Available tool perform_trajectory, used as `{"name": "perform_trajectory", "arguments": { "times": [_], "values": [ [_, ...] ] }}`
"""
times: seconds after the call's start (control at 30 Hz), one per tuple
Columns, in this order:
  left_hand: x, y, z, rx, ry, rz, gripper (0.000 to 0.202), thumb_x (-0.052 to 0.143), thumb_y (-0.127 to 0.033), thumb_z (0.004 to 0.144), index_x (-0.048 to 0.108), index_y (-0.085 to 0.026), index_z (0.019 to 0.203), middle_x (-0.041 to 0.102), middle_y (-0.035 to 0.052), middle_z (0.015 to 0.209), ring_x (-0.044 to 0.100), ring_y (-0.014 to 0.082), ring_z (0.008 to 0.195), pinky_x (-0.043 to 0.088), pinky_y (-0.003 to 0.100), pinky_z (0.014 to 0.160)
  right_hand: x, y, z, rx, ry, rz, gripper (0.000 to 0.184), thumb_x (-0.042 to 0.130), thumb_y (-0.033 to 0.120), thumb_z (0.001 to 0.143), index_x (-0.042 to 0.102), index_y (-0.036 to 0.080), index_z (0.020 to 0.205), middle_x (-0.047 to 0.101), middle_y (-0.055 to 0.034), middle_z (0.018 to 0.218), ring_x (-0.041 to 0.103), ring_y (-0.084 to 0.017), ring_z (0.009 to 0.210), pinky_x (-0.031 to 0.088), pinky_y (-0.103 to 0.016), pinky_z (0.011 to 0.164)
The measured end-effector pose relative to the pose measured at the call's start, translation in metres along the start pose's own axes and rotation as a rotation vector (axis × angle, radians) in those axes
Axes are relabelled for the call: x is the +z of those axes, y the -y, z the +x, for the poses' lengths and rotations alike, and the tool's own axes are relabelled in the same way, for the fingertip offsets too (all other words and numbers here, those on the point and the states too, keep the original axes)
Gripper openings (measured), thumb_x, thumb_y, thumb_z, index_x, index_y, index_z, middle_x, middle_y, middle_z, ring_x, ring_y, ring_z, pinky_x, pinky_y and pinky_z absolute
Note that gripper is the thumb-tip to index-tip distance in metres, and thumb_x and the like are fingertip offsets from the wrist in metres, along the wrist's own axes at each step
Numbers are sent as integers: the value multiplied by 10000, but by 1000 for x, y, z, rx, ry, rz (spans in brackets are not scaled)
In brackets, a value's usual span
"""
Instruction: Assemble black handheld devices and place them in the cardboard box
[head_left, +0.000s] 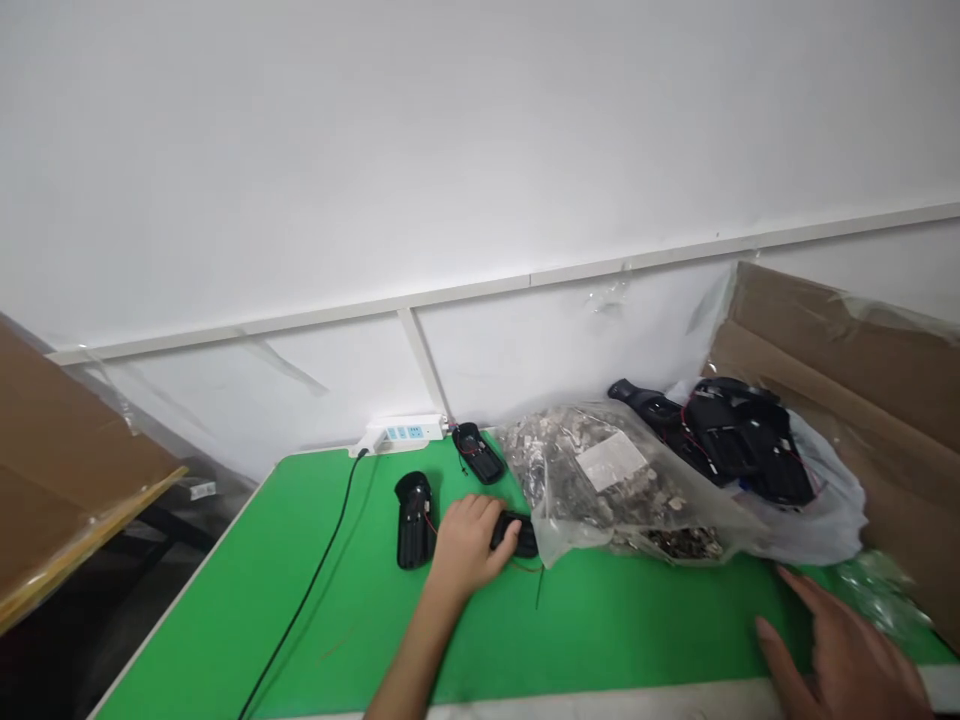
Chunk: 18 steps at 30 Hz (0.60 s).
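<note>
My left hand (pixel 466 548) is on the green tabletop, its thumb and fingers closed around the near end of a black plastic housing (pixel 527 537). Thin wires trail from beneath that part. Left of this hand lies another black housing (pixel 415 522), an open shell with a red wire. A third black shell (pixel 478 453) rests farther back, near the wall. At the lower right, my right hand (pixel 844 645) is held over the table's front edge with thumb and fingers apart, holding nothing.
A clear plastic bag (pixel 555 500) of small metallic-looking parts lies mid-table. Behind it, several black housings (pixel 742 440) are heaped on a white bag. Cardboard (pixel 847 370) stands at right. A white power strip (pixel 409 430) and black cable (pixel 319 575) are at left.
</note>
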<state>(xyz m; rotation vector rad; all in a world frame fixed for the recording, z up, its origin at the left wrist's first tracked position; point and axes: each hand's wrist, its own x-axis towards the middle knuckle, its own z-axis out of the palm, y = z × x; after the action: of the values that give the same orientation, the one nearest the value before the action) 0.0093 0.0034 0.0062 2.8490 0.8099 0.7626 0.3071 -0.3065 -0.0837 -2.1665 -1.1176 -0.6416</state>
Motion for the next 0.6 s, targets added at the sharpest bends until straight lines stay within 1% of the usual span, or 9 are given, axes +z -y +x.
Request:
{"name": "perform_trajectory", "arguments": {
  "times": [0.13, 0.27, 0.3, 0.4, 0.5, 0.6],
  "values": [
    [-2, 0, 4, -42, 55, 30, 313, 499, -451, 1026, 721, -234, 979, 752, 114, 940, 664, 290, 899, 445, 418, 804, -4, 4, 3, -6, 3, -22, 585, 471, 545, 961, 545, 229, 1448, 698, -192, 1255, 667, -455, 1165, 527, -656, 937],
    [-5, -3, 6, -57, 96, 118, 374, 442, -466, 1049, 717, -222, 984, 747, 122, 942, 668, 304, 927, 441, 420, 835, -3, 8, 3, 17, -47, 19, 514, 452, 519, 991, 598, 199, 1366, 694, -185, 1250, 637, -416, 1213, 486, -611, 1014],
    [-5, -5, 6, -58, 104, 141, 383, 431, -468, 1053, 717, -220, 990, 746, 124, 947, 670, 305, 940, 441, 417, 843, -4, 9, 4, 13, -38, 19, 516, 454, 513, 996, 594, 184, 1368, 690, -190, 1261, 633, -408, 1215, 484, -593, 1015],
    [-8, -11, 9, -66, 118, 198, 404, 415, -469, 1061, 722, -208, 1025, 747, 136, 974, 673, 311, 984, 438, 409, 865, -6, 15, 7, 16, -75, 14, 516, 443, 504, 1003, 606, 136, 1326, 692, -207, 1239, 625, -388, 1185, 467, -559, 1020],
    [-12, -17, 10, -96, 118, 233, 428, 409, -469, 1063, 731, -188, 1038, 751, 149, 998, 673, 320, 1005, 436, 409, 870, -9, 20, 10, 50, -57, -39, 509, 447, 515, 1006, 623, 136, 1297, 704, -193, 1229, 617, -378, 1163, 463, -520, 982],
    [-15, -21, 9, -128, 92, 268, 435, 408, -461, 1059, 737, -179, 1032, 752, 157, 1008, 674, 329, 1011, 432, 412, 865, -11, 23, 10, 44, -47, -48, 488, 455, 503, 1015, 626, 137, 1290, 712, -186, 1235, 620, -369, 1151, 468, -498, 953]
  ]
}}
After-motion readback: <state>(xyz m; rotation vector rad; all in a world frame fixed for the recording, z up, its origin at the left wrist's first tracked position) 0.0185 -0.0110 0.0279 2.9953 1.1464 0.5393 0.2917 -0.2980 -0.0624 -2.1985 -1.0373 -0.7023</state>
